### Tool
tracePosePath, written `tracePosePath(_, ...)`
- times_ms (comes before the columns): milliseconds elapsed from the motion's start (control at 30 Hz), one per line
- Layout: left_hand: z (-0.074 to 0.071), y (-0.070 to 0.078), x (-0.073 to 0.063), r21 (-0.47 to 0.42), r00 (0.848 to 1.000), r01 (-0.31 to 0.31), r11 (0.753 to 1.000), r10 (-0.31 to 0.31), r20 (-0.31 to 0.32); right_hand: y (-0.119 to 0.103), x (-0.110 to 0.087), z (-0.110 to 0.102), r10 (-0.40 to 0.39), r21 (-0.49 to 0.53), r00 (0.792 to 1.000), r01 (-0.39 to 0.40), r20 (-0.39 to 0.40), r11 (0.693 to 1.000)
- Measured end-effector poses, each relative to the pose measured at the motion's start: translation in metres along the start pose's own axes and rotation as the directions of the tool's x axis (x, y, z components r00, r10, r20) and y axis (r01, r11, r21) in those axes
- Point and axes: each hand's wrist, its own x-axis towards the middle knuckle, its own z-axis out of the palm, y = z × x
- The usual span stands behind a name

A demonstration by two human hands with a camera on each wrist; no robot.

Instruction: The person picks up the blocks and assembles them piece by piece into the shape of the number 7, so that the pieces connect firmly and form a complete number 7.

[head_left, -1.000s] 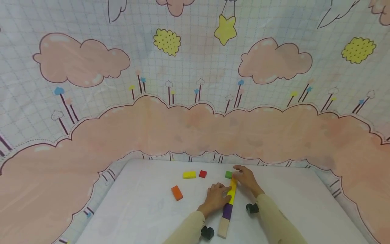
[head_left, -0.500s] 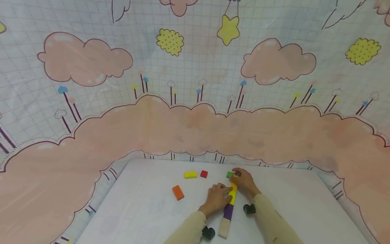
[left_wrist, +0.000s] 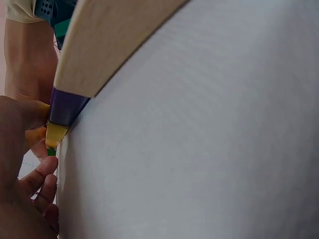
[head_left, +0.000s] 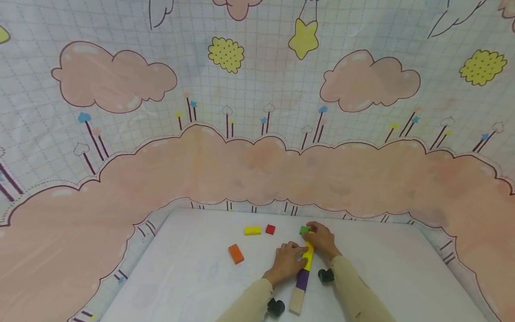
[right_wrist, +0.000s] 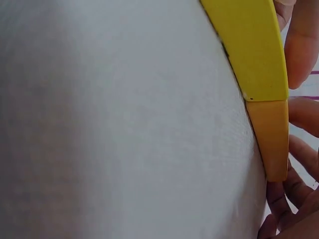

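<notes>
A row of blocks runs away from me in the head view: plain wood (head_left: 297,300), purple (head_left: 302,279), yellow (head_left: 308,259), then a light orange block (right_wrist: 270,142) seen best in the right wrist view. At the row's left side, my left hand (head_left: 286,261) presses its thumb and index finger against the yellow block; no finger of it shows on the right side. My right hand (head_left: 322,237) curls over the far end, thumb and fingers round the light orange block. A green block (head_left: 304,230) stands just left of that end, partly covered by the fingers.
Left of the row lie a yellow block (head_left: 252,230), a red block (head_left: 270,229) and an orange block (head_left: 236,253). A dark wrist device (head_left: 276,307) hangs under each forearm. Patterned cloth (head_left: 241,170) rises behind the white table (head_left: 189,277).
My right hand has drawn in at the row's far end, its fingers more curled and its forearm a little further left. The left hand stays in place against the row.
</notes>
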Motion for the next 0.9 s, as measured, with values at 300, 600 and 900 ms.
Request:
tracePosePath(300, 0.001, -0.001, 0.0, -0.001, 1.0, -0.006, 1.0, 0.006, -0.008, 0.001, 0.0, 0.002, -0.03, -0.022, 0.999, 0.029, -0.021, 0.999)
tracePosePath(600, -0.001, 0.0, 0.001, -0.011, 1.0, 0.0, 1.0, 0.0, -0.008, 0.001, 0.003, -0.001, -0.027, 0.03, 0.999, 0.028, -0.024, 0.999)
tracePosePath(900, 0.0, 0.001, 0.001, 0.003, 1.0, 0.008, 1.0, -0.008, -0.01, 0.004, 0.003, -0.008, -0.066, 0.048, 0.997, 0.068, -0.031, 0.997)
